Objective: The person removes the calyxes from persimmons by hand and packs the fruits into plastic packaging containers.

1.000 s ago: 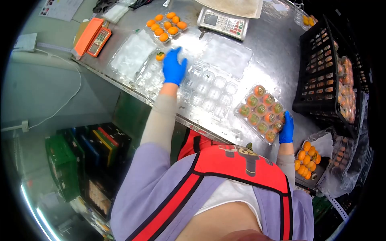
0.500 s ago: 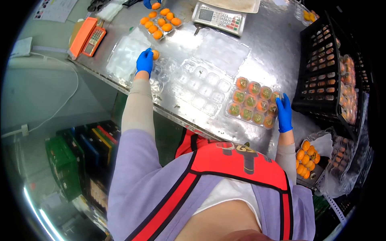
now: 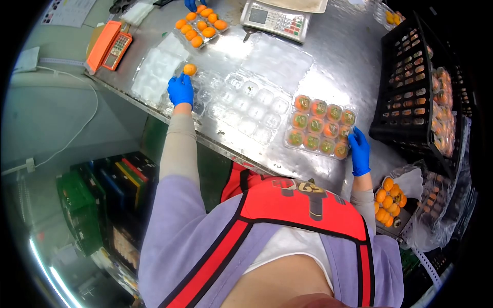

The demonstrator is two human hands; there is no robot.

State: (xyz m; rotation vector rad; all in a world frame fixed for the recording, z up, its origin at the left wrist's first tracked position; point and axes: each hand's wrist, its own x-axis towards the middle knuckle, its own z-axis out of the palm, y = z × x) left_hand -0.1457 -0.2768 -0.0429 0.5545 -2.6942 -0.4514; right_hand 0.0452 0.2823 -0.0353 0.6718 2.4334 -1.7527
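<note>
My left hand (image 3: 181, 91), in a blue glove, is over the left part of the work table with its fingers apart. Just beyond its fingertips sits a single orange persimmon (image 3: 190, 69), by clear empty plastic trays. My right hand (image 3: 360, 154), also gloved in blue, has its fingers stretched along the right edge of a clear clamshell pack (image 3: 321, 126). That pack is filled with rows of persimmons, green calyxes up. Between my hands lies an open, empty clamshell (image 3: 251, 105) with moulded cups.
A scale (image 3: 276, 19) and a tray of persimmons (image 3: 201, 25), with another person's gloved hand (image 3: 194, 5) at it, are at the back. An orange scale (image 3: 109, 46) stands left. A black crate (image 3: 403, 87) of packs stands right, above more persimmons (image 3: 390, 203).
My left hand has drawn back toward me, away from the persimmon, which stays on the table side. My right hand has slid slightly down the filled pack's edge.
</note>
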